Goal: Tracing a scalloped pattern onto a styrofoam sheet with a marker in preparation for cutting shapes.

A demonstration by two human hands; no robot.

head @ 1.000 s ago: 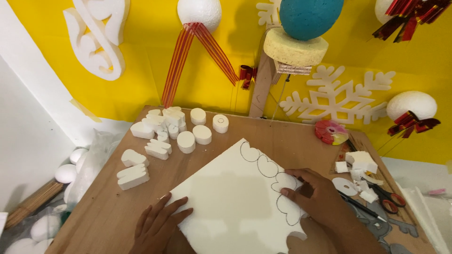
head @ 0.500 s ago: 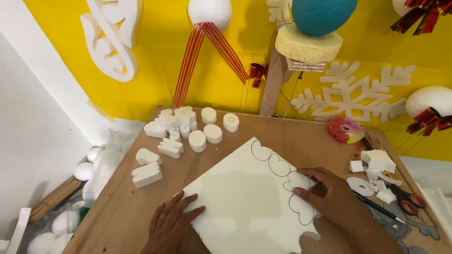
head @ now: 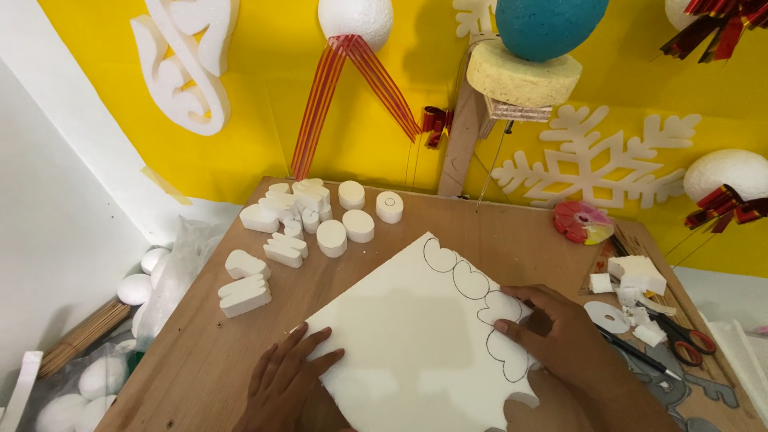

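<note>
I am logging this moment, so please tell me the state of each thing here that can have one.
foam sheet: flat on table, outlines drawn along one edge
left hand: open, pressing the sheet
right hand: resting on the outlines
scissors: lying untouched
small foam pieces: loose, grouped on table

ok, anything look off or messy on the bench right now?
Mostly tidy. White foam crumbs lie scattered at the right, around the scissors. The foam sheet sits skewed to the table edges, with a ragged near corner. Both hands, left and right, press on it.
</note>
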